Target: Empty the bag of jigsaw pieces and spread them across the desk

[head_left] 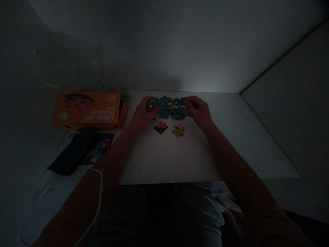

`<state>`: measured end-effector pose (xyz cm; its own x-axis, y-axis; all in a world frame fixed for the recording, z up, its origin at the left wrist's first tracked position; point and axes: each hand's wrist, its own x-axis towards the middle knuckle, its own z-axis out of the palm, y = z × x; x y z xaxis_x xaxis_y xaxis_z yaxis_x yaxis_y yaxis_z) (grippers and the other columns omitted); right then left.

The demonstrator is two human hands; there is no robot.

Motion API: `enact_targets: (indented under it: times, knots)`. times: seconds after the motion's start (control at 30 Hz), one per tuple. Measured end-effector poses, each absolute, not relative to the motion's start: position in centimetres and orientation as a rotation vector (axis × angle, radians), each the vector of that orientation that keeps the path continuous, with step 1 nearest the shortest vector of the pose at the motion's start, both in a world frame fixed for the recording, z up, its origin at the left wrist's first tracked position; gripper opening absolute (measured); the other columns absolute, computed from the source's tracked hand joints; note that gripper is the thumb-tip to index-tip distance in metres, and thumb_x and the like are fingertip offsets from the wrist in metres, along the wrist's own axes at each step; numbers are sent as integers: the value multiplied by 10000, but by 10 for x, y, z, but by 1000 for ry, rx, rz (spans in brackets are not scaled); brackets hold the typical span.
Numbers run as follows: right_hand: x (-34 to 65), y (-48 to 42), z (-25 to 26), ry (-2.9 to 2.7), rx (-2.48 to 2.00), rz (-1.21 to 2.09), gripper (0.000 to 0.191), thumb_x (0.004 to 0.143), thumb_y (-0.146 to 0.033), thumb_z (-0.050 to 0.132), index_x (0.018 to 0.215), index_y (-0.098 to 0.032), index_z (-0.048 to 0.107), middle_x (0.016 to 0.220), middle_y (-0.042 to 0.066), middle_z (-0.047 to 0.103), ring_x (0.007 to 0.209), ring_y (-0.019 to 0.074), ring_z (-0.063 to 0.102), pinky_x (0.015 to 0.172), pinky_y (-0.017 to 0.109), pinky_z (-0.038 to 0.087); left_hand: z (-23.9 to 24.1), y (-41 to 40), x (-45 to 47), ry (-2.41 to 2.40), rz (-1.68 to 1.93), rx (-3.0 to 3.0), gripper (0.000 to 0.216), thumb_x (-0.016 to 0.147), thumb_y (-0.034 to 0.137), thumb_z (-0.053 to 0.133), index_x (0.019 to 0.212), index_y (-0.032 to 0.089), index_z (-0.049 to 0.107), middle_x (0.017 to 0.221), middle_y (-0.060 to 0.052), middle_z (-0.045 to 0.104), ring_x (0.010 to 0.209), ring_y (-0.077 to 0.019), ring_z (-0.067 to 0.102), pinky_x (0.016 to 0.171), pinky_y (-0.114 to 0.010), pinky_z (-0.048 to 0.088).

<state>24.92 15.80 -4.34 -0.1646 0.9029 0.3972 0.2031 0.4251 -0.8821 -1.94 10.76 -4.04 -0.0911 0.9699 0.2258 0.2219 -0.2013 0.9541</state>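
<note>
Puzzle-piece pile (pixel 169 107) lies crosswise between left hand (pixel 144 112) and right hand (pixel 199 110), both equally near; each grip curls onto one end, clench unclear.

Orange box (pixel 88 109) on table (pixel 167 161), just left of left hand (pixel 142 115): white caps "LEVEL UP! PUZZLES", 2 lines, upside down to cam. Round white logo at box's left end + white mark top right: too small to read. Printed sheet (pixel 99 151) by box: txt illegible, too dark.
</note>
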Motion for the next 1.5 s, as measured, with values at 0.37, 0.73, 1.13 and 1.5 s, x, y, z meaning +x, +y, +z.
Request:
enact_targets:
  times: [0.37,0.73,1.13,1.5]
  knots:
    - [244,139,-29,-1640,-765,1111,446,817,-635,935,1081,-312,779,1122,45,812,1036,269,772,932,437,662,-46,117,-29,1475,1541,1310,562,859,223,912,1336,257,617,1034,-19,744,816,-173,751,591,-222,616]
    - [240,116,-25,-2027,-676,1630,361,849,-542,954,946,-241,779,890,44,801,777,207,740,686,338,620,-41,110,-29,1285,1426,1436,646,922,316,882,1501,299,593,944,18,722,798,-153,703,666,-238,577]
    - [238,133,-46,-1910,-990,1006,516,879,-672,878,1158,-277,698,915,18,684,727,192,592,645,346,480,-32,94,-8,1016,1002,1474,587,871,379,906,1398,209,713,952,-62,798,778,-218,782,696,-311,658]
    - [237,144,-45,-1672,-915,1128,557,752,-724,930,932,-280,647,846,-11,655,756,181,610,680,325,541,-27,100,-11,1111,1169,1234,681,858,193,897,1480,236,621,1185,-115,791,942,-229,805,791,-347,706]
